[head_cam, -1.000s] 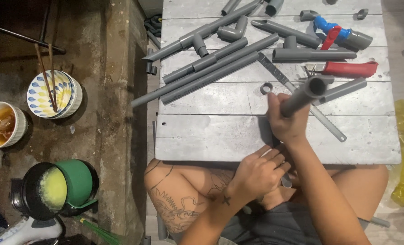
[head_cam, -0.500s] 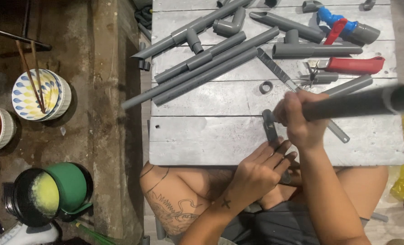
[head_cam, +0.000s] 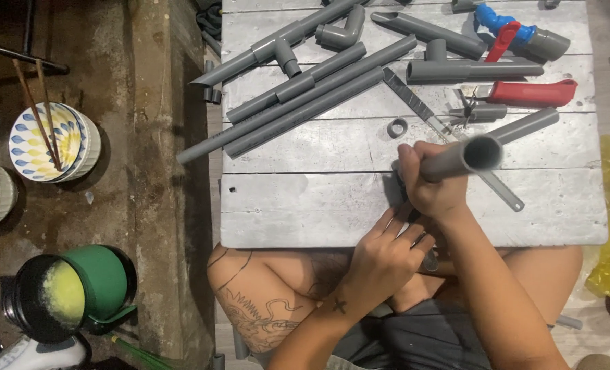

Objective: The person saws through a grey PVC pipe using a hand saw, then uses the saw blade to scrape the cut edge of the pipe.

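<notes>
My right hand [head_cam: 433, 185] stays clenched around the grey pipe [head_cam: 464, 157], which has swung since half a second ago so its open end now faces up at me above the surface [head_cam: 305, 199]. My left hand [head_cam: 386, 257] still curls against something dark at the near edge.

R hand [head_cam: 433, 185] grips a short grey pipe [head_cam: 466, 156], open end twd camera, over the grey plank table [head_cam: 305, 199]. L hand [head_cam: 386, 252] at table's near edge, fingers on a dark tool [head_cam: 402, 188], maybe a knife. Long pipes [head_cam: 305, 103] lie farther back.
</notes>
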